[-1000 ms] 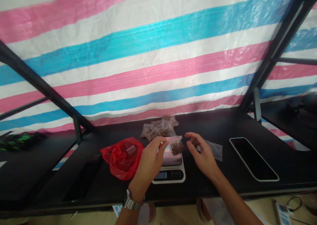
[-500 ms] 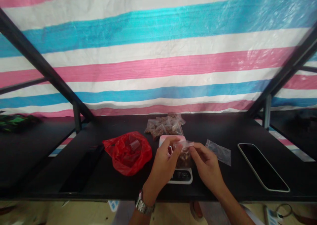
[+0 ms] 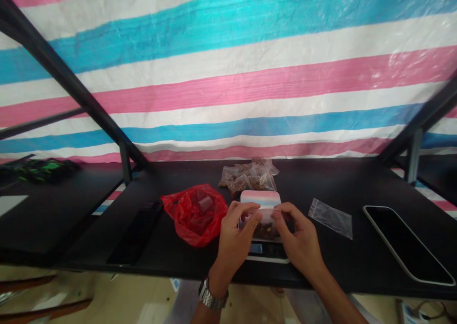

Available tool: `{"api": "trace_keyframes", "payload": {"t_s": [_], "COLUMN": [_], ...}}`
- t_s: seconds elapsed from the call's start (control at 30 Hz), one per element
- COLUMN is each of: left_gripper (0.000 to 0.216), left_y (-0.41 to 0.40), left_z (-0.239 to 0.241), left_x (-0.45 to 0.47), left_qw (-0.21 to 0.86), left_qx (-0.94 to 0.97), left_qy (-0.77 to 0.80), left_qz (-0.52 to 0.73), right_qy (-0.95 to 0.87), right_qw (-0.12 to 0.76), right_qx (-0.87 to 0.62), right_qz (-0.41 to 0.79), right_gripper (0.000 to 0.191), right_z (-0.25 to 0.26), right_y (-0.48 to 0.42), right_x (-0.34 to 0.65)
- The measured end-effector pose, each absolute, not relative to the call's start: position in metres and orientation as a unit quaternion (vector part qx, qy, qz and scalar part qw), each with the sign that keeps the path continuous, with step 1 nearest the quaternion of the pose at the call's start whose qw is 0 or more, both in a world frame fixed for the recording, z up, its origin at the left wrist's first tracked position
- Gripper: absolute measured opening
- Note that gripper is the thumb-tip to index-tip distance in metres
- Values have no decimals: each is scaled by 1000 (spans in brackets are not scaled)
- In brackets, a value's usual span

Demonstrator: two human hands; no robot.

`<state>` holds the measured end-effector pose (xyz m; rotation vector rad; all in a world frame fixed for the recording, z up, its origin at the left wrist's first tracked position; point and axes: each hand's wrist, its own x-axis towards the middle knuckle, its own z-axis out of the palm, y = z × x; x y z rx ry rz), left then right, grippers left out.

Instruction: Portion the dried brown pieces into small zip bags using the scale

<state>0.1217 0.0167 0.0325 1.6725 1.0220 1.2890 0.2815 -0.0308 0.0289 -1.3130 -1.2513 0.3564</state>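
Between my two hands is a small clear zip bag [image 3: 264, 230] with brown bits in its lower part. My left hand [image 3: 237, 231], with a metal watch on the wrist, pinches the bag's top edge on one side. Thumb and forefinger of my right hand [image 3: 298, 233] pinch the other side of that edge. The bag lies over a kitchen scale [image 3: 260, 198] with a shiny pan that reflects the striped sheet. The scale's display is lit, its digits too blurred to read. Fingers hide part of the bag's top.
Several filled zip bags [image 3: 250, 177] lie in a heap behind the scale. Left of it sits an open red plastic bag [image 3: 194, 219] with a clear piece inside. An unfilled zip bag [image 3: 332, 218] and a phone [image 3: 407, 243] lie to the right; a dark flat object [image 3: 135, 233] lies far left.
Both hands have lowered the zip bag onto the scale, whose display is now lit. The camera view has shifted, so the table's things appear further right.
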Motion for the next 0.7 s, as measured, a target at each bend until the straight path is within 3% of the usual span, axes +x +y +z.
{"api": "trace_keyframes", "payload": {"t_s": [0.33, 0.7], "left_gripper": [21, 17], "left_y": [21, 14], "left_z": [30, 39], "left_x": [128, 128], "left_qw": [404, 360], "left_qx": [659, 685], "left_qy": [384, 339], "left_qz": [505, 534], "right_qy": [-500, -517], "right_qw": [615, 614], "right_qx": [-575, -574], "right_qz": [204, 160], "right_gripper": [21, 16], "right_z": [30, 39], "right_y": [-33, -42], "right_x": [289, 285]}}
